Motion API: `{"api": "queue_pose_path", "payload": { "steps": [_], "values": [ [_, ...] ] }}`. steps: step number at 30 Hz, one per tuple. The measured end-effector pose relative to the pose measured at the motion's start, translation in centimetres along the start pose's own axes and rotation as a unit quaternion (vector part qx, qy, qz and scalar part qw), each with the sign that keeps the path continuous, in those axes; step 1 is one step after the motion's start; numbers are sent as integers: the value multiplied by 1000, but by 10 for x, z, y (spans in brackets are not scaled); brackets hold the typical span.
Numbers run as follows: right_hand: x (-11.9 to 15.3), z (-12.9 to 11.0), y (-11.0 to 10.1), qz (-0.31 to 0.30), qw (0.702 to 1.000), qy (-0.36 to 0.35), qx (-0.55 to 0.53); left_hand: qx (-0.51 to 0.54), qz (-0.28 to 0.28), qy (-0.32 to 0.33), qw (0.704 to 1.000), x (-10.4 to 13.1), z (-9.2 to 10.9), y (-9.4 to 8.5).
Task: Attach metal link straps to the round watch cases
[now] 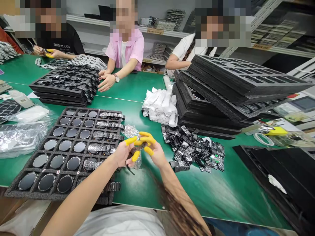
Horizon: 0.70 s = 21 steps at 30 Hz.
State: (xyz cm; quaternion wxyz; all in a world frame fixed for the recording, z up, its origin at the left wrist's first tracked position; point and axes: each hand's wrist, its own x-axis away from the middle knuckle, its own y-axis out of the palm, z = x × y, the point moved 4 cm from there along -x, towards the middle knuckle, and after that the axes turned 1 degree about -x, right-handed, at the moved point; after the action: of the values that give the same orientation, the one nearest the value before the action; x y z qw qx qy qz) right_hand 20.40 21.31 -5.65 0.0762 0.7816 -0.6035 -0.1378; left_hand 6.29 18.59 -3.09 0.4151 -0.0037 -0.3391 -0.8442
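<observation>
My left hand [125, 151] and my right hand [155, 151], both with yellow finger cots, meet over the green table. Between their closed fingers is a small dark watch [138, 149], largely hidden by the fingertips. A thin dark strip hangs below my left hand. To the left lies a black foam tray [55, 170] with rows of round watch heads [65, 146]; its right column holds watches with black link bands [105, 135]. A small clear plastic packet [130, 130] lies just behind my hands. Right of them is a heap of black link bands [187, 146].
White wrappings [159, 106] are piled behind the bands. Stacked foam trays [209, 108] lean at the right, and black foam sheets [278, 173] lie nearer. Clear plastic bags [22, 137] sit far left. Three people [125, 49] sit across the table by another loaded tray stack [66, 82].
</observation>
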Motion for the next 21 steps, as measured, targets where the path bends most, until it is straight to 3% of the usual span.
{"api": "queue_pose_path", "payload": {
  "steps": [3, 4, 5, 6, 8, 9, 12, 14, 16, 18, 21],
  "values": [
    [4, 1, -5, -17, 1000, -9, -19, -115, -21, 7, 993, 4, 5, 9],
    [4, 1, -8, -3, 999, -20, -43, -199, 6, 21, 980, 6, 10, 8],
    [4, 0, -11, 10, 997, -34, -70, -311, 52, 35, 948, 8, 19, 4],
    [3, 0, -14, 17, 994, -46, -96, -433, 113, 41, 893, 13, 30, -3],
    [2, -3, -17, 22, 989, -58, -136, -638, 246, 20, 730, 24, 60, -28],
    [1, -4, -18, 22, 987, -56, -149, -680, 306, -2, 667, 31, 77, -45],
    [0, -10, -16, 12, 988, -34, -150, -704, 414, -53, 575, 48, 127, -106],
    [2, -14, -11, -5, 989, -26, -147, -714, 440, -91, 537, 54, 153, -146],
    [6, -18, -4, -33, 987, -19, -154, -725, 438, -122, 518, 55, 169, -176],
    [10, -20, 4, -69, 985, -1, -161, -734, 428, -137, 510, 52, 177, -196],
    [15, -17, 14, -118, 979, 34, -164, -737, 424, -129, 511, 45, 180, -208]
  ]
}}
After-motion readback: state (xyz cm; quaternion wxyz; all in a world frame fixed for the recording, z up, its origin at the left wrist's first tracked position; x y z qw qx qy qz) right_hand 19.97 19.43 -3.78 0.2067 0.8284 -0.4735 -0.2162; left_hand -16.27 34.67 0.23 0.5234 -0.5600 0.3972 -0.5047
